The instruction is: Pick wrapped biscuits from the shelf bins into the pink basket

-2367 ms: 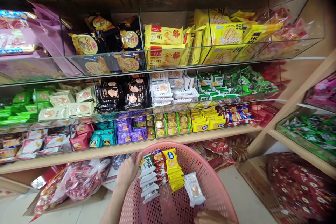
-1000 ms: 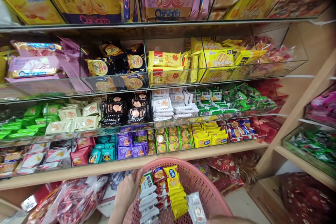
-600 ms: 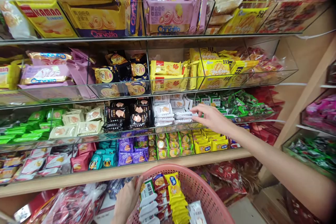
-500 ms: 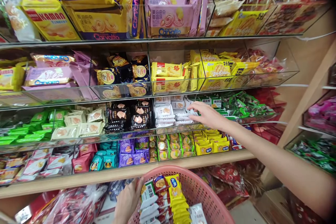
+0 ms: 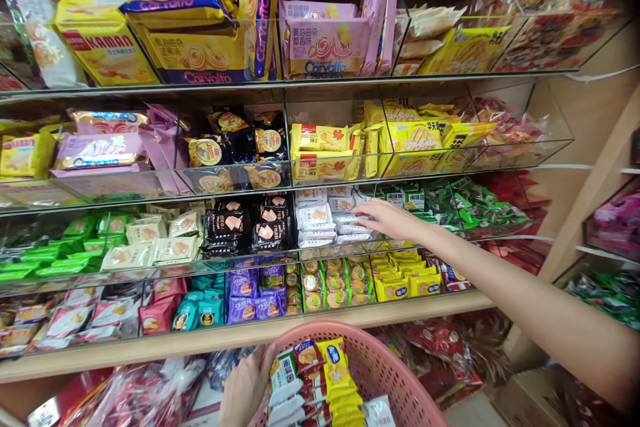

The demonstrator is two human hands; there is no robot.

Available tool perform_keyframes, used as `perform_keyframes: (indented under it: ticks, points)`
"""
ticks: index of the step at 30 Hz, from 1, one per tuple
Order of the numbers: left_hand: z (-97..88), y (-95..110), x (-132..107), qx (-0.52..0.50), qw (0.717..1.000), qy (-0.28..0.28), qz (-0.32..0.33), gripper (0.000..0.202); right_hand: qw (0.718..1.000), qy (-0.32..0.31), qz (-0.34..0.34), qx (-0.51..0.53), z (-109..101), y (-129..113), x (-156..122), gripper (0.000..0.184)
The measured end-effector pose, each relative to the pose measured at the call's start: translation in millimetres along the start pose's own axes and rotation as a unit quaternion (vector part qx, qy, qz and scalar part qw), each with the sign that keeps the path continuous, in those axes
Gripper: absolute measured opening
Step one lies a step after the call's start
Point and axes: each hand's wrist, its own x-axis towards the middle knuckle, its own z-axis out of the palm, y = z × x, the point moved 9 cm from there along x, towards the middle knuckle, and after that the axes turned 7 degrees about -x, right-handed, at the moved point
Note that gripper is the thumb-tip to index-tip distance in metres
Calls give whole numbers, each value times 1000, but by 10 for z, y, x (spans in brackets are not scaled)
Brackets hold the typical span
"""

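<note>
My right hand reaches into a clear shelf compartment of small white snack packets. Its thumb and fingers are a little apart over the packets at the compartment's right side; I cannot tell whether they touch them. Low in the view, my left hand is closed over the left rim of a pink perforated plastic basket. Inside the basket lie rows of packets: yellow ones, red-brown ones, white-and-green ones and a white packet at the right.
Black wafer packets sit left of the white ones, green packets to the right. A clear divider front and the wooden shelf edge run between shelves and basket. Below lie plastic-bagged red packets and a cardboard box.
The view has shifted slightly, so the shelves appear a little lower. My right hand stays at the white packets, its fingers slightly closer together. My left hand keeps its hold on the basket.
</note>
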Motion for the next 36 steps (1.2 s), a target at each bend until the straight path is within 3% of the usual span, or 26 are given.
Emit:
perform_keyframes:
  ticks: [11,18,27,30,32,34,36]
  points:
    - [-27,-46,-22,-29,999,3,-18,62,999,-2,-3,37,35,33,125,37]
    - [3,-40,-28,-9,1000,-13,-20,71,998,57,15,12,-147,-21,7,37]
    - [-21,-28,-19,-42,999,-14,-22,67,983,164,33,74,-422,10,-169,38]
    - [-82,-21,-31,-70,997,-16,-27,63,956,238,83,151,-566,7,-410,38]
    - [-119,-5,-35,-83,996,-17,-25,61,925,276,134,225,-547,-31,-668,39]
    - [-135,4,-33,-96,995,-22,-25,58,883,275,196,327,-353,-117,-971,42]
    - [-125,-22,-29,-127,990,-32,-44,51,822,218,267,453,34,-282,-1286,44]
